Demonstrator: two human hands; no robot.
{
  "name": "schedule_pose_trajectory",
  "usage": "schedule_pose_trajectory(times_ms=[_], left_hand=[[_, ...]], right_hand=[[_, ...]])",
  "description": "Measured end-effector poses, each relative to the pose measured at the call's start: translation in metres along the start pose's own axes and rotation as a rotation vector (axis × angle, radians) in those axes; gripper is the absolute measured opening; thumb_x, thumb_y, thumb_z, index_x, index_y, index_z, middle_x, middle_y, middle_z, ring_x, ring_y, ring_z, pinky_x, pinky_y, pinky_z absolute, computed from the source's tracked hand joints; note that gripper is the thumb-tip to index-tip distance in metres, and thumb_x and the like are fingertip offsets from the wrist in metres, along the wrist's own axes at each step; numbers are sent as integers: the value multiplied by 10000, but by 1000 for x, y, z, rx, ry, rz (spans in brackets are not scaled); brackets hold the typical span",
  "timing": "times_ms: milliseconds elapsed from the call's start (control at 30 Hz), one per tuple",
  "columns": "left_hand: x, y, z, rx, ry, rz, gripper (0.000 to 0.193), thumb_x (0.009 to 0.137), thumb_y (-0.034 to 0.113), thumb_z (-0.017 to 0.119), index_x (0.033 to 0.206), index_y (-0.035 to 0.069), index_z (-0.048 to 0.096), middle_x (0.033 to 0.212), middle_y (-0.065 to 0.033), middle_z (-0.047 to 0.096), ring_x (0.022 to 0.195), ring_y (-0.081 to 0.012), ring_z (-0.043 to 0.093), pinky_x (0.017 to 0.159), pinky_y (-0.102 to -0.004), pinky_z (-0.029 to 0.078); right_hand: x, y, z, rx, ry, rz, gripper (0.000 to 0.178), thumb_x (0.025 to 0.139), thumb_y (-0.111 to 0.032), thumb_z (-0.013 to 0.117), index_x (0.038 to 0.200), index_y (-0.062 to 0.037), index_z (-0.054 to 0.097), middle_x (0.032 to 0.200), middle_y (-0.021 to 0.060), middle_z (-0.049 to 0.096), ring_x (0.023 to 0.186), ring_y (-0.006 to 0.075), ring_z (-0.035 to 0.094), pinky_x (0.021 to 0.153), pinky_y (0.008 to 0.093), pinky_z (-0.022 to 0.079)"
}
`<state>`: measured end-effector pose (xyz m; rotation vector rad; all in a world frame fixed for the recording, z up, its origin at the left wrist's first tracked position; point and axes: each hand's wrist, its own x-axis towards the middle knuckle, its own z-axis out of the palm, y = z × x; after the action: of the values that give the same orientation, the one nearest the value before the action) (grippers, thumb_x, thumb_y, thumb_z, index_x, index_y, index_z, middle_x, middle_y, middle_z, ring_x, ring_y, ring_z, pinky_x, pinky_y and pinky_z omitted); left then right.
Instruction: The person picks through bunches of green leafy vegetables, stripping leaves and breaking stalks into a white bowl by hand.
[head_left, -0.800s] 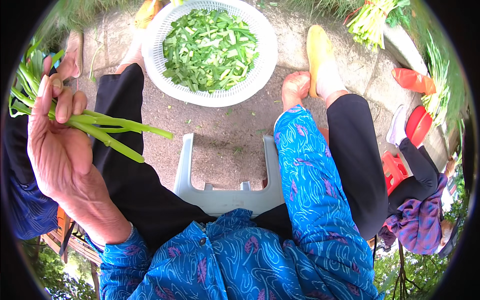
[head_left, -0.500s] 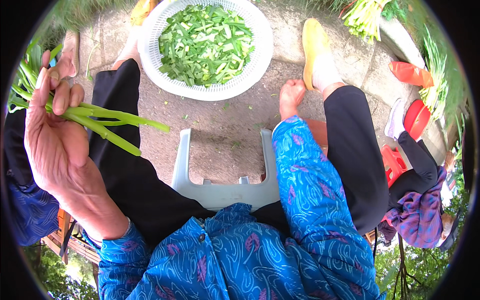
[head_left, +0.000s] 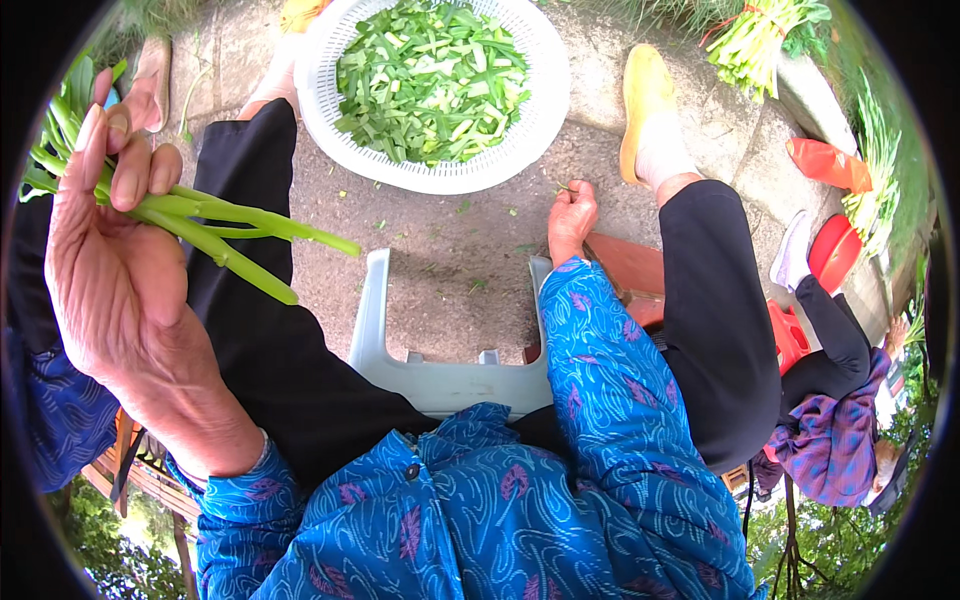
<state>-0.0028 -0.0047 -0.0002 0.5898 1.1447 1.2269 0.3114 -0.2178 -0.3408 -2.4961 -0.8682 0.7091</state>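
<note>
My left hand (head_left: 110, 260) is raised at the left, its grip closed round long green stalks (head_left: 215, 235), pale-ended, leafy above. My right hand (head_left: 571, 218) hangs fisted near the ground, holding nothing I can make out.

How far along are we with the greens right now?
Done: the white basket already holds a heap of cut green pieces. In hand: the left hand grips a few uncut stalks; the right hand is closed low near the ground. Left: a tied bunch lies uncut beyond the basket.
</note>
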Motion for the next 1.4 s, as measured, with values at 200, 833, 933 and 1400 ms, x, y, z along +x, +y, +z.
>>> schedule_pose_trajectory(times_ms=[200, 833, 933, 1400], left_hand=[[-4, 1, 2, -22, 30, 39, 408, 902, 38, 525, 1252, -146, 427, 881, -77, 565, 623, -94, 403, 620, -251, 313], [-7, -2, 4, -19, 213, 161, 400, 865, 59, 580, 1225, -88, 491, 777, -21, 530, 594, -73, 411, 604, -243, 328], [-4, -1, 6, -135, 174, 180, 324, 828, -15, 594, 1143, -43, 520, 774, -72, 565, 559, -95, 462, 535, -223, 396], [-6, 2, -1, -151, 226, 214, 307, 830, 1, 603, 1126, -39, 531, 749, -66, 562, 560, -94, 477, 535, -236, 395]], right_hand=[[12, -11, -5, -298, -195, -117, 129, 749, -88, 589, 863, -35, 617, 778, 225, 640, 768, 419, 624, 702, 479, 498], [47, -196, -35, 673, -307, -382, 122, 753, -3, 606, 871, -27, 629, 787, 43, 600, 637, 127, 557, 619, 251, 479], [21, -195, -4, 153, -437, -667, 223, 770, -59, 593, 972, -134, 652, 904, 73, 627, 729, 214, 608, 688, 316, 499], [5, -197, 12, 103, -571, -467, 424, 744, -51, 631, 1155, -147, 596, 970, 101, 599, 860, 237, 607, 767, 356, 498]])
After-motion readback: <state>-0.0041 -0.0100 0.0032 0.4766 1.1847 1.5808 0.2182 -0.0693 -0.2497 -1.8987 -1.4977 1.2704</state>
